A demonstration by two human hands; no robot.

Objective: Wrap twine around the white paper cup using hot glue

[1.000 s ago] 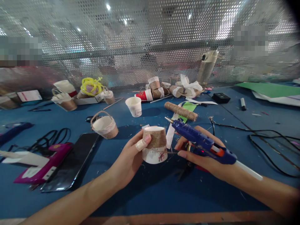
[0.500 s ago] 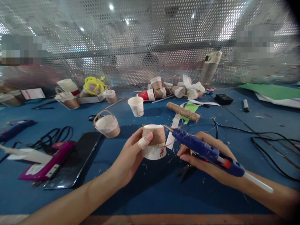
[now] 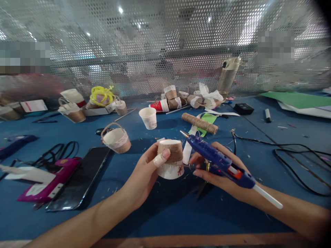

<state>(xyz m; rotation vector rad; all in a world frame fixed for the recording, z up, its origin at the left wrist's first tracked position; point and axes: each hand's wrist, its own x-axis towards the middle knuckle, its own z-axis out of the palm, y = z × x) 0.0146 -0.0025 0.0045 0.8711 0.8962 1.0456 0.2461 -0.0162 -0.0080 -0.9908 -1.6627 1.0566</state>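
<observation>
My left hand grips a small paper cup, turned upside down with its narrow end up. Brown twine is wound round the upper part of its wall; the lower white band with a red print is bare. A tape-like wrap covers my left thumb. In my right hand is a blue glue gun with a white glue stick out of its rear. Its metal nozzle points left, just above and right of the cup, apart from it. Below my right fingers a dark blade-like shape is blurred.
A twine roll lies across white and green strips. A plain paper cup and a handled twine basket stand beyond my left hand. Left are a phone and a magenta glue gun. A black cable runs at right.
The glue gun's nozzle has lifted from beside the cup's top edge to a little above it, and its rear has swung inward. My left hand keeps its hold on the cup.
</observation>
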